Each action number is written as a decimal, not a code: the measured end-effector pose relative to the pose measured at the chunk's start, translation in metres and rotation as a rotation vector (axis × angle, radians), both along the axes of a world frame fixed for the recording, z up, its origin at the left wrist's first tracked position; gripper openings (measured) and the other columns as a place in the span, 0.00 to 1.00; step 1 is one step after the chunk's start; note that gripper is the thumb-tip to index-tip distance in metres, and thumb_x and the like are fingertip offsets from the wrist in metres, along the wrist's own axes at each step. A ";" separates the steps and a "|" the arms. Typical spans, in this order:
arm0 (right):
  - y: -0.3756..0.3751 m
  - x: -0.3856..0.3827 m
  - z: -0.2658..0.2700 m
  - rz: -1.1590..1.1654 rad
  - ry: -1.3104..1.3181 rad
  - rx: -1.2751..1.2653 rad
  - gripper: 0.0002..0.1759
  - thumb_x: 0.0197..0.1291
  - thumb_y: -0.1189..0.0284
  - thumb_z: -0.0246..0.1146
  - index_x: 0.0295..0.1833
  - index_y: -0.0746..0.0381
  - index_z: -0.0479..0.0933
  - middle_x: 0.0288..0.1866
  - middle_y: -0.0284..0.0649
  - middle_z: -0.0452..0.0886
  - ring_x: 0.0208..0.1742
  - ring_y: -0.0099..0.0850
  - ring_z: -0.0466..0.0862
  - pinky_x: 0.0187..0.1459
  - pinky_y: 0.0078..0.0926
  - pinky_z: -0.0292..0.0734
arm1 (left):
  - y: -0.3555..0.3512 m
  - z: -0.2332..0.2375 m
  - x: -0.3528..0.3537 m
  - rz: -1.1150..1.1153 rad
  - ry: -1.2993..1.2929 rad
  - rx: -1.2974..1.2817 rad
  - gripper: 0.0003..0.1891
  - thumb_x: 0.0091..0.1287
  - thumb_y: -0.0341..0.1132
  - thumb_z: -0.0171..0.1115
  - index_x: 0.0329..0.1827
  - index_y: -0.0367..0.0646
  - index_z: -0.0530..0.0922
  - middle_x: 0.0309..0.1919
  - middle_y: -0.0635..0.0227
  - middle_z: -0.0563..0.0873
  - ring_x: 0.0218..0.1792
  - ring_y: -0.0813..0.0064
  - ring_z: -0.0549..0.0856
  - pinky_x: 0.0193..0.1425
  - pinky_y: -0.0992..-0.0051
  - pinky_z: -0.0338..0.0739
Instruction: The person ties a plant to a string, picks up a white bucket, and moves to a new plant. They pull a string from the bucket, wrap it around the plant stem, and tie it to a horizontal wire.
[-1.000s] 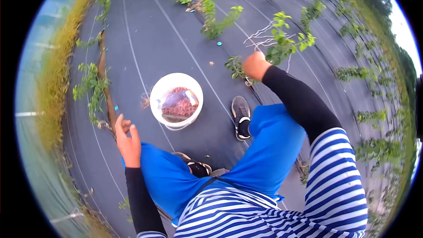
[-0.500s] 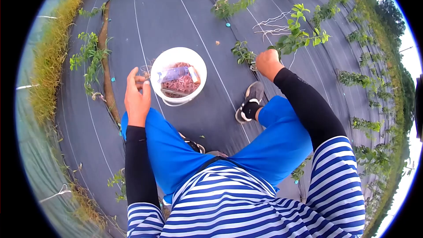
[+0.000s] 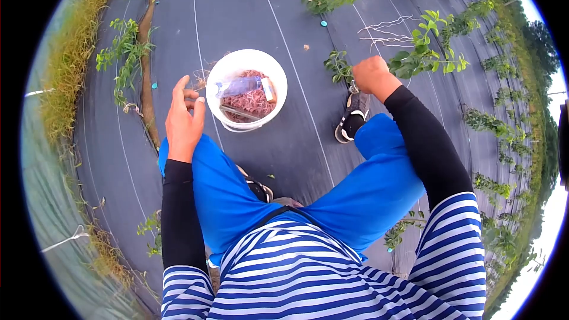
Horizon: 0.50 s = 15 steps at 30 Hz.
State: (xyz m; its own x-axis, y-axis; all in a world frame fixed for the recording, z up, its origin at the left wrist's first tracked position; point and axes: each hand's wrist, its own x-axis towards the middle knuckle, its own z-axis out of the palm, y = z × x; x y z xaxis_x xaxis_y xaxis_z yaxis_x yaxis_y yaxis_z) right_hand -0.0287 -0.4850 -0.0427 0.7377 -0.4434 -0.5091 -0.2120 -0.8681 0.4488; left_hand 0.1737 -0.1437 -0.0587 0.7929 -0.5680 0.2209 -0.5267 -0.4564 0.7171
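My left hand (image 3: 185,120) is held palm inward over my left knee, its fingers apart and nothing visible in it. Just beyond it stands a white bucket (image 3: 276,120). Inside the bucket lie reddish-brown shreds (image 3: 253,104), a clear bluish plastic bottle (image 3: 240,86) lying on its side, and a flat greyish strip. My right hand (image 3: 372,76) is closed in a fist beside a leafy green plant (image 3: 424,59). A small metallic bit shows at the lower edge of this fist; the rest of what it grips is hidden.
Black ground sheet (image 3: 302,160) with white lines runs under everything. Pale strings (image 3: 388,34) lie beyond my right hand. A smaller leafy plant (image 3: 338,66) stands close to the fist. On the left are another plant (image 3: 124,53), a bare soil strip (image 3: 146,29) and dry grass (image 3: 65,71).
The view has shifted a little, so the bucket and plants sit farther right. My left hand is slightly farther from the bucket. My right hand stays closed near the plant.
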 end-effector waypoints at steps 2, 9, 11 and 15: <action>0.002 0.002 -0.005 0.029 0.004 -0.007 0.09 0.49 0.72 0.61 0.36 0.58 0.84 0.37 0.41 0.85 0.42 0.37 0.85 0.40 0.32 0.79 | -0.001 0.001 -0.001 -0.021 -0.028 0.016 0.27 0.63 0.29 0.57 0.66 0.41 0.63 0.39 0.64 0.81 0.35 0.74 0.82 0.41 0.74 0.77; 0.041 0.023 0.025 0.153 0.031 -0.055 0.10 0.52 0.71 0.58 0.37 0.56 0.84 0.38 0.38 0.86 0.41 0.34 0.85 0.36 0.31 0.77 | 0.010 0.000 -0.003 0.017 -0.014 -0.016 0.28 0.61 0.30 0.58 0.66 0.43 0.64 0.38 0.67 0.81 0.33 0.74 0.82 0.39 0.73 0.76; 0.045 0.027 0.030 0.130 -0.010 -0.069 0.10 0.52 0.70 0.58 0.37 0.56 0.84 0.38 0.38 0.86 0.41 0.34 0.85 0.37 0.31 0.77 | 0.015 0.004 -0.003 0.014 -0.006 0.001 0.27 0.61 0.30 0.58 0.65 0.44 0.64 0.38 0.67 0.81 0.33 0.74 0.82 0.39 0.72 0.77; 0.050 0.012 0.053 0.104 -0.056 -0.123 0.09 0.50 0.70 0.59 0.35 0.57 0.84 0.36 0.40 0.86 0.39 0.35 0.86 0.37 0.31 0.79 | 0.026 0.003 -0.003 0.005 -0.038 0.004 0.28 0.62 0.30 0.59 0.66 0.45 0.63 0.38 0.68 0.81 0.33 0.75 0.82 0.38 0.74 0.76</action>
